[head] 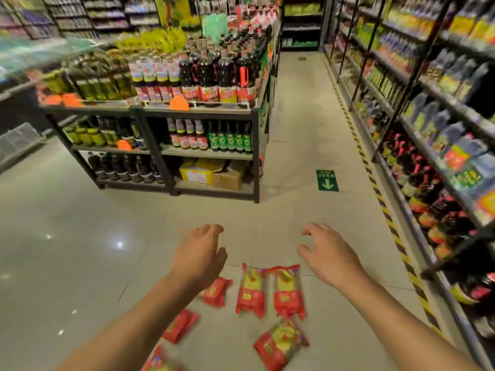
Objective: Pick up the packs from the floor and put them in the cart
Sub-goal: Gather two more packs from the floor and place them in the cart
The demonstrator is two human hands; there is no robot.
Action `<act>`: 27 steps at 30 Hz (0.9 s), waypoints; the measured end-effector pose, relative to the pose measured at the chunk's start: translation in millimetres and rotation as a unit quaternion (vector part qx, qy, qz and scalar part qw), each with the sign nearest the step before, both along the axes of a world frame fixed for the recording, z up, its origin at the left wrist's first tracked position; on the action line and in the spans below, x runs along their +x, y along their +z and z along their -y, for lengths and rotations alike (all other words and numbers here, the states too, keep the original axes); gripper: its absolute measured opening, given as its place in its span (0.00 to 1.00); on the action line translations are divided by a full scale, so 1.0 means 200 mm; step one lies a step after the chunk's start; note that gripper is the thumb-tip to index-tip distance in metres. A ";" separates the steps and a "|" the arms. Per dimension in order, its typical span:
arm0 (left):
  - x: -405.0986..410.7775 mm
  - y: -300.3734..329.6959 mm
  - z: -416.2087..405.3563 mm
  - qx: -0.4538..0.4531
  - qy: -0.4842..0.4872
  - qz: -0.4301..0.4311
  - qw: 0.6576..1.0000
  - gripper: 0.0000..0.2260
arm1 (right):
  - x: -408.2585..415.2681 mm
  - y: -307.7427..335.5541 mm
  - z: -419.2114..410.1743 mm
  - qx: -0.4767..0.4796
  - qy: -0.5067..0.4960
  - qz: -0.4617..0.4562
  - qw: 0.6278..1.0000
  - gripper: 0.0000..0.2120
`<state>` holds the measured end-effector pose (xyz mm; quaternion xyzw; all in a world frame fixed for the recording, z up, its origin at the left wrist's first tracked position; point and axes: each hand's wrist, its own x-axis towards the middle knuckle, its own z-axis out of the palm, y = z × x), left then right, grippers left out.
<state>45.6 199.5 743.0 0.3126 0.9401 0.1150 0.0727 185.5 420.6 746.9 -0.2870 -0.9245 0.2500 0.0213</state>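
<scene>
Both empty, fingers spread: left hand (199, 253) and right hand (328, 254), above glossy red-and-yellow plastic packs (251, 290) scattered flat on the smooth tiled floor (67, 236), nearer than the green arrow sticker (327, 180).

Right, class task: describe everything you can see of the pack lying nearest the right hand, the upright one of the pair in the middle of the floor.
The pack is a long soft pouch in glossy film, red at the bottom and crimped ends, yellow-green in the upper middle with a small label on the red part. It lies flat on the grey tiled floor, lengthwise away from the camera, closely beside a matching pack; contact is unclear. The right hand hovers above, open, not touching it.
</scene>
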 end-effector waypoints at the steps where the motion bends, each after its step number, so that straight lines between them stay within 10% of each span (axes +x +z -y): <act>1: -0.04 -0.06 -0.01 -0.004 0.004 0.000 1.000 0.22 | -0.07 -0.07 -0.01 -0.004 0.008 0.001 1.000 0.18; 10: -0.35 -1.13 -0.26 -0.025 0.018 0.050 0.998 0.21 | -0.51 -1.20 -0.18 -0.033 0.004 0.004 0.999 0.16; 20: -0.44 -3.27 -0.47 -0.108 -0.047 0.151 0.981 0.23 | -0.35 -3.41 -0.21 -0.028 0.035 0.167 0.985 0.12; 27: -0.70 -4.27 -0.64 -0.072 -0.008 0.144 0.987 0.28 | -0.28 -4.36 -0.31 -0.019 0.081 0.251 0.964 0.27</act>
